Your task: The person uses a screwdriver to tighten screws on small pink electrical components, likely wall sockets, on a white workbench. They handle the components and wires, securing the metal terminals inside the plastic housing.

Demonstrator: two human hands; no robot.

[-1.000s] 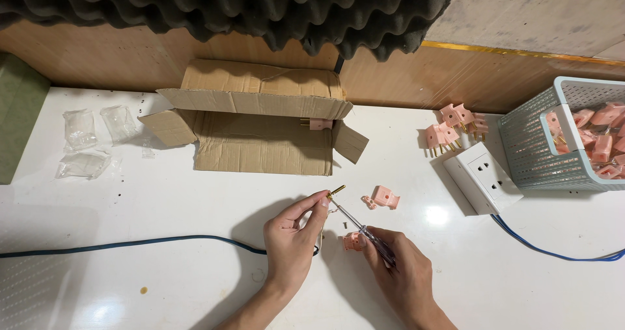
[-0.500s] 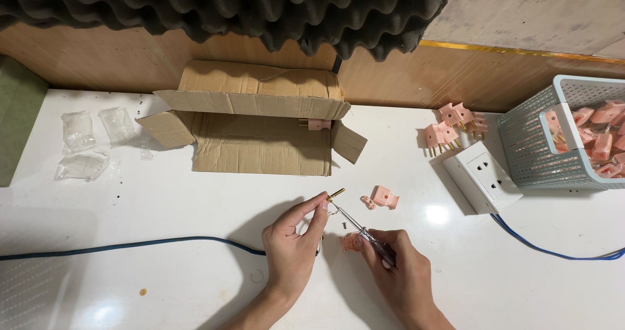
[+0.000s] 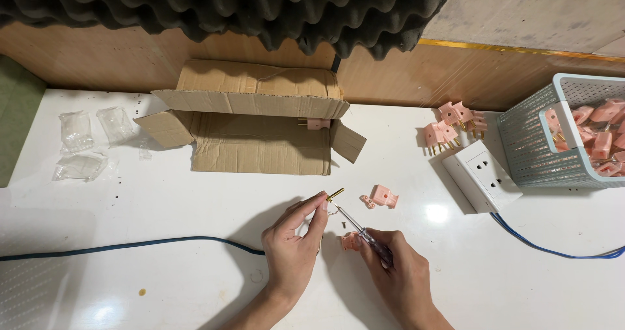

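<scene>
Near the front edge of the white counter [image 3: 163, 206], at its middle, the left hand [image 3: 293, 252] pinched a small brass prong [image 3: 334, 194] between thumb and fingertips, the other fingers curled loosely. The right hand [image 3: 398, 271] was closed around the handle of a thin screwdriver [image 3: 360, 230], whose shaft slanted up toward the brass prong, its tip touching or just beside it. A pink plug piece [image 3: 350, 241] sat against the right hand's fingers. Just behind the hands lay a pink plug cover [image 3: 384, 195] and a smaller pink bit [image 3: 367, 202]. An opened cardboard box [image 3: 260, 115] stood toward the back edge. Toward the right edge were a white socket block [image 3: 482, 176], a cluster of pink plugs [image 3: 452, 125] and a mesh basket [image 3: 540, 141] holding more. Clear plastic bags [image 3: 84, 141] lay toward the back left corner, and a blue cable [image 3: 130, 245] ran along the front.
</scene>
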